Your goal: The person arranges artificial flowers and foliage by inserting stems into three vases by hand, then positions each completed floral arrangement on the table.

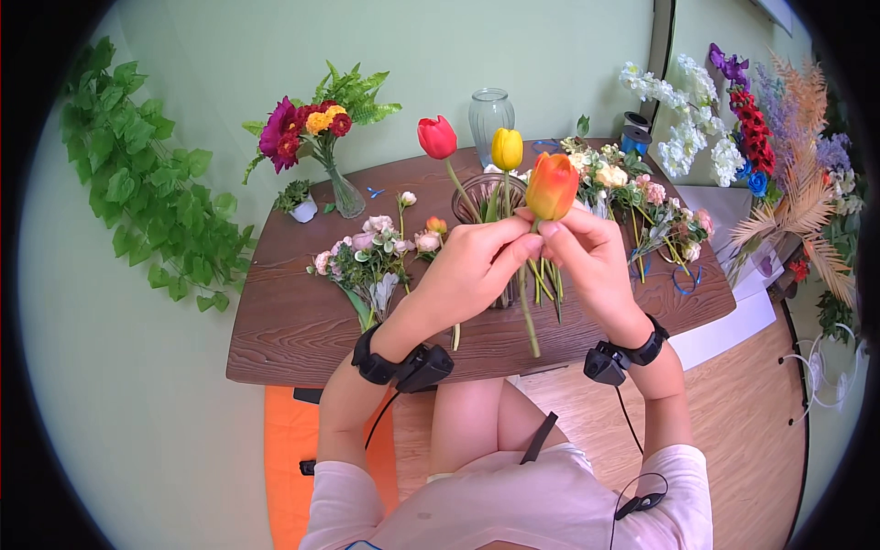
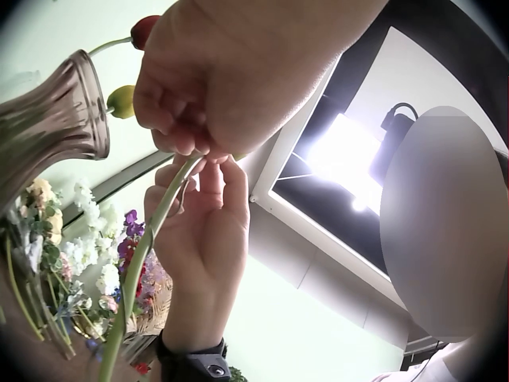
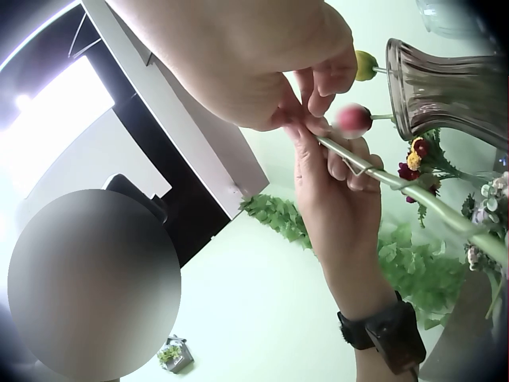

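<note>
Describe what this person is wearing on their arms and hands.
The left hand and right hand wear no gloves. Each wrist carries a black strap with a boxy black camera, from which a thin black cable trails. The pale, whitish sleeves are short, ending above the elbows, with no marking that I can make out.

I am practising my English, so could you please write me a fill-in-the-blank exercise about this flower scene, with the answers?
1. The flower between the left hand and the right hand is an orange ____.
2. In the ribbed vase stand a red tulip and a ____ one.
3. The strap on each wrist is ____ in colour.
4. The leafy vine hangs on the person's ____ side of the table.

Missing words: tulip; yellow; black; left.
</note>
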Tool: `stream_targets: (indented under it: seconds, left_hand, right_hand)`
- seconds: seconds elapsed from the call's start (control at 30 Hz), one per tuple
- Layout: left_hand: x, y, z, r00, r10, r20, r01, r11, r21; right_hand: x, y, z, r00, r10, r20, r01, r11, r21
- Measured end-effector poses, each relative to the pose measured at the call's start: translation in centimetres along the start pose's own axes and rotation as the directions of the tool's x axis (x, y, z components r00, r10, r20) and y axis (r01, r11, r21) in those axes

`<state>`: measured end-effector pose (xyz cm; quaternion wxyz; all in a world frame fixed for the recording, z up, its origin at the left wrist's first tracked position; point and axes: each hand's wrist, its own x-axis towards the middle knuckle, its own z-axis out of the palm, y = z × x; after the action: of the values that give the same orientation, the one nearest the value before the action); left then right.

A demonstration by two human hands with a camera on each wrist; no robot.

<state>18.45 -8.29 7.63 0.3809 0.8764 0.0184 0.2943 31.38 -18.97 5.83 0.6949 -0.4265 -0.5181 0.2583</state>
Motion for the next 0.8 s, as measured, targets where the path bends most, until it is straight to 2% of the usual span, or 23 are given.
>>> stream_targets:
  seconds: [0.1, 0.17, 0.23, 0.27, 0.3, 0.33, 0.37, 0.43, 0.47, 0.5, 0.53, 0.57, 0.63, 0.7, 0.77, 0.8]
  left_hand:
    - [0.9, 0.0, 0.4, 0.998, -0.061, 0.035, 0.063, 0.996, -0.058]
    - [1.2, -0.4, 0.9, 0.996, -0.088, 0.035, 0.091, 0.993, -0.080]
    - [1.3, -1.2, 1.4, 0.997, -0.068, 0.033, 0.074, 0.966, -0.249]
    - [1.2, -1.5, 1.3, 0.997, -0.069, 0.033, 0.075, 0.965, -0.250]
    - [1.1, -1.8, 1.0, 0.997, -0.074, -0.033, 0.066, 0.975, -0.212]
    - [1.0, -2.2, 0.6, 0.992, -0.076, -0.097, 0.058, 0.983, -0.174]
    - [1.0, -2.7, 0.0, 0.979, -0.114, -0.168, 0.099, 0.990, -0.098]
    - [1.2, -4.7, -0.8, 0.958, -0.162, -0.237, 0.138, 0.984, -0.113]
    - [1.3, -5.3, -1.2, 0.953, -0.192, -0.234, 0.175, 0.980, -0.089]
    - [1.2, -6.0, -1.4, 0.953, -0.191, -0.234, 0.175, 0.981, -0.089]
    - [1.1, -7.0, -1.4, 0.955, -0.116, -0.273, 0.151, 0.982, 0.113]
    - [1.0, -7.7, -1.4, 0.954, -0.034, -0.297, 0.131, 0.941, 0.312]
    - [1.0, -8.0, -1.1, 0.940, -0.019, -0.341, 0.144, 0.928, 0.345]
    - [1.1, -8.7, -0.6, 0.925, -0.005, -0.381, 0.159, 0.914, 0.373]
    - [1.5, -9.9, -0.4, 0.929, 0.006, -0.370, 0.085, 0.970, 0.229]
    - [1.6, -9.9, -0.6, 0.929, 0.005, -0.371, 0.085, 0.970, 0.228]
  right_hand:
    - [0.2, -0.3, -0.1, 0.999, 0.040, -0.037, -0.037, 0.996, 0.080]
    - [0.4, -0.1, -0.5, 0.999, 0.005, -0.033, -0.003, 0.998, 0.058]
    - [0.4, -0.3, -0.9, 0.999, -0.029, -0.029, 0.030, 0.999, 0.038]
    - [0.4, -0.8, -1.1, 0.995, -0.031, -0.099, 0.034, 0.999, 0.037]
    - [0.5, -1.1, -1.2, 0.985, -0.033, -0.171, 0.040, 0.999, 0.035]
    - [0.9, -1.1, -1.3, 0.965, -0.129, -0.230, 0.154, 0.984, 0.093]
    - [1.1, -1.8, -1.4, 0.938, -0.153, -0.312, 0.169, 0.985, 0.026]
    - [1.9, -2.5, -1.9, 0.871, -0.262, -0.415, 0.319, 0.945, 0.073]
    - [2.3, -2.8, -2.1, 0.871, -0.262, -0.416, 0.319, 0.945, 0.073]
    - [2.7, -3.1, -2.3, 0.823, -0.309, -0.476, 0.386, 0.920, 0.072]
    - [3.1, -3.3, -2.4, 0.770, -0.351, -0.533, 0.451, 0.890, 0.066]
    - [3.4, -3.3, -2.6, 0.771, -0.351, -0.532, 0.451, 0.890, 0.066]
    - [4.0, -3.2, -2.8, 0.713, -0.413, -0.567, 0.524, 0.851, 0.040]
    - [4.7, -2.8, -2.7, 0.717, -0.432, -0.547, 0.526, 0.850, 0.019]
    - [5.0, -2.0, -2.3, 0.724, -0.449, -0.524, 0.528, 0.849, 0.001]
    - [5.2, -1.6, -2.0, 0.743, -0.430, -0.513, 0.492, 0.870, -0.016]
